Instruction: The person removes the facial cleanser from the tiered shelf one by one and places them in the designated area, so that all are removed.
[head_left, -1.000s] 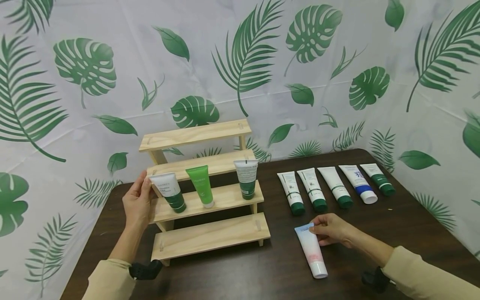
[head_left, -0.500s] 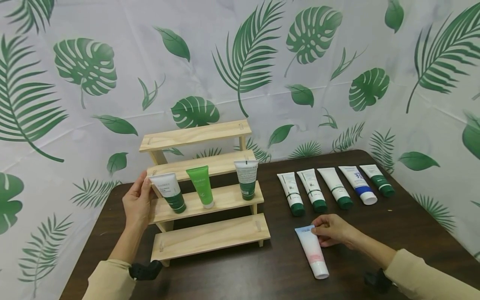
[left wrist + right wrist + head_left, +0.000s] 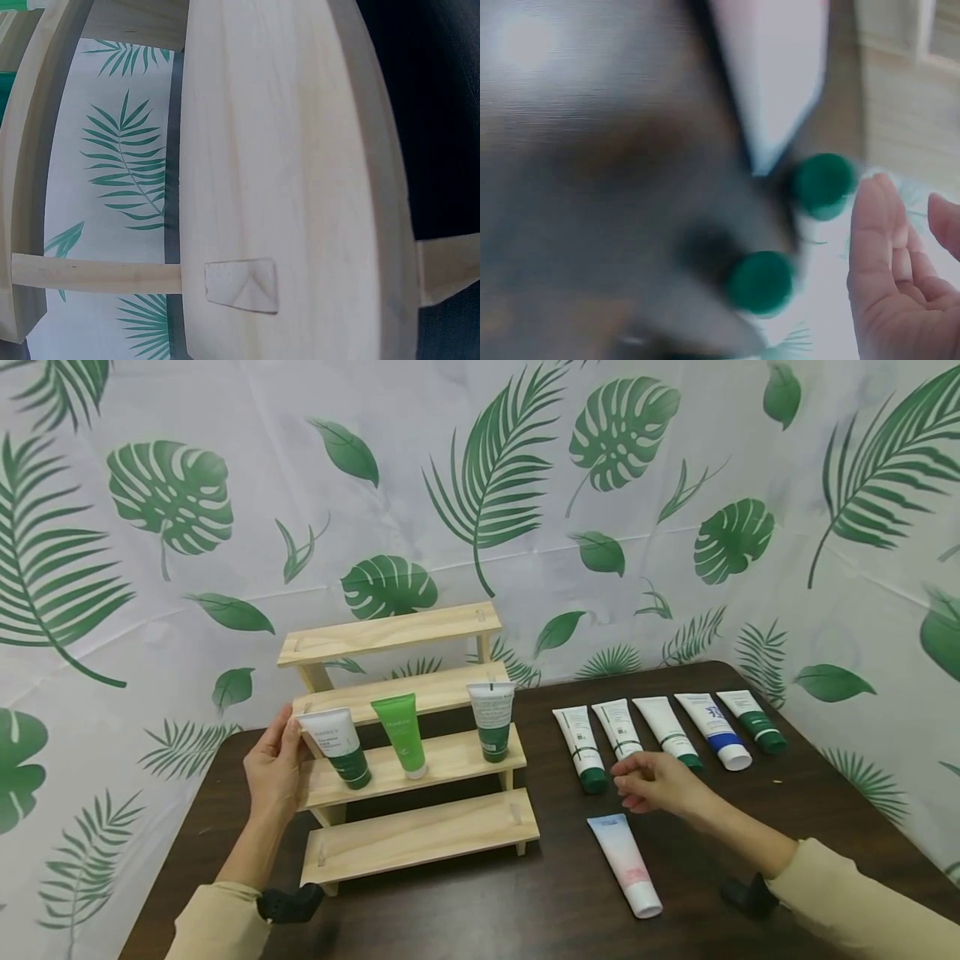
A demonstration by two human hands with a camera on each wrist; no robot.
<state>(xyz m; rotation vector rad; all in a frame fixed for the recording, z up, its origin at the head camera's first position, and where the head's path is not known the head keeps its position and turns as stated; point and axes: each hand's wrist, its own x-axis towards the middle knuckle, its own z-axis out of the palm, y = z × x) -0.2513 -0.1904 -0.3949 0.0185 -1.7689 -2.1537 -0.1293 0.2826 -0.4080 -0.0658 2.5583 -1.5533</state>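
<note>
In the head view my left hand (image 3: 272,768) grips the left end of a wooden tiered display stand (image 3: 420,835), close beside a white-and-green tube (image 3: 337,747). A bright green tube (image 3: 401,735) and another white-and-green tube (image 3: 492,722) stand cap down on the same tier. The left wrist view shows a bare plank of the stand (image 3: 292,165) but not the hand. My right hand (image 3: 660,785) is raised with loosely bent fingers and holds nothing. It hovers just beyond a blue-to-pink tube (image 3: 624,864) lying on the table, overlapping a green-capped tube (image 3: 618,727).
Several tubes lie in a row on the dark table (image 3: 465,918), including a green-capped one (image 3: 579,747), a plain white one (image 3: 665,727), a blue-banded one (image 3: 712,729) and a white-and-green one (image 3: 752,720). A leaf-patterned cloth (image 3: 510,510) hangs behind.
My right hand has let go of the blue-to-pink tube and moved up and away toward the row of tubes. The left hand and the stand have stayed in place.
</note>
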